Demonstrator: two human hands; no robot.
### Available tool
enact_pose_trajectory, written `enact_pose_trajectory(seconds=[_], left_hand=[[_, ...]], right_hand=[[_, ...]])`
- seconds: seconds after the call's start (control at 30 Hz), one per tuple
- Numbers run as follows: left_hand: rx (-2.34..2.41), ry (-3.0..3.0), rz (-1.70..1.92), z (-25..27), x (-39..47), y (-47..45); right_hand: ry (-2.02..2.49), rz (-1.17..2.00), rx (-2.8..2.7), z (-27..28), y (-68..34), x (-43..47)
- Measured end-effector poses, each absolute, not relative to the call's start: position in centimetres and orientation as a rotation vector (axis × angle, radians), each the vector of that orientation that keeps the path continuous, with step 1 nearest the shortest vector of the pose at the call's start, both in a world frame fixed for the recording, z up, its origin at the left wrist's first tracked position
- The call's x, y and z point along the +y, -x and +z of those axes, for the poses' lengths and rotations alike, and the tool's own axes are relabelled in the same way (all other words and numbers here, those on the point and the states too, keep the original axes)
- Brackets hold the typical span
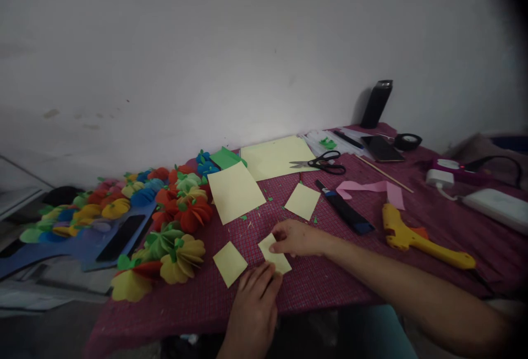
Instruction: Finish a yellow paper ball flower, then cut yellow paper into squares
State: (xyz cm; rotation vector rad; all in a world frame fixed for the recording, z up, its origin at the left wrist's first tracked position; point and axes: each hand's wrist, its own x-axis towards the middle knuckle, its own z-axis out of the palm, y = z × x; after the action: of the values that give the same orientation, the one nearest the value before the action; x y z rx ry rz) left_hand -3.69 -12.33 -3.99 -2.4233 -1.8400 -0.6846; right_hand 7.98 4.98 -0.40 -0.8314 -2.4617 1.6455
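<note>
A small pale yellow paper piece point(281, 264) lies at the near side of the table between both hands. My right hand point(299, 238) pinches its far edge between thumb and fingers. My left hand point(254, 304) is closed at its near left edge, fingers together, with the fingertips partly hidden. Just left of it lies a pale yellow paper square point(230, 264). Another paper square point(302, 202) is beyond my right hand. A larger yellow sheet point(236, 191) and a big yellow sheet point(276, 155) lie farther back. Black-handled scissors point(325, 162) rest partly on the big sheet.
Colourful paper pumpkins point(181, 254) crowd the left side. On the right are a black and blue cutter-like tool point(346, 208), pink paper strip point(363, 186), yellow glue gun point(424, 241), wooden stick point(383, 174), phone point(381, 148), tape roll point(407, 142) and black bottle point(376, 105).
</note>
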Motion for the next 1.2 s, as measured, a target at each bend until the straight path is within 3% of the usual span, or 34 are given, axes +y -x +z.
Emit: enact_pose_trajectory(seconds=[0.17,0.27,0.47,0.7,0.93,1.2], left_hand=[[-2.156,1.925,-1.296,-2.6,-11.8,4.4],[-2.418,1.759,-1.555,-0.6,-9.9,5.0],[-2.643,2.072,-1.647,0.7,-7.6,5.2],[-2.798,1.571,-2.049,0.0,-8.4,8.2],[-2.825,1.553,-2.049,0.7,-8.7,8.7],[-2.524,1.467,-1.924,1.9,-10.3,10.0]], right_hand=[[0.676,1.282,-2.648,1.3,-8.7,4.9],[0.482,1.349,-2.73,2.2,-8.9,4.4],[0.438,1.371,-2.744,2.2,-8.6,3.6],[0.506,1.72,-2.638,0.2,-8.9,4.0],[0.52,1.613,-2.468,1.1,-8.3,4.0],[0.685,1.749,-2.141,2.0,-5.2,4.5]])
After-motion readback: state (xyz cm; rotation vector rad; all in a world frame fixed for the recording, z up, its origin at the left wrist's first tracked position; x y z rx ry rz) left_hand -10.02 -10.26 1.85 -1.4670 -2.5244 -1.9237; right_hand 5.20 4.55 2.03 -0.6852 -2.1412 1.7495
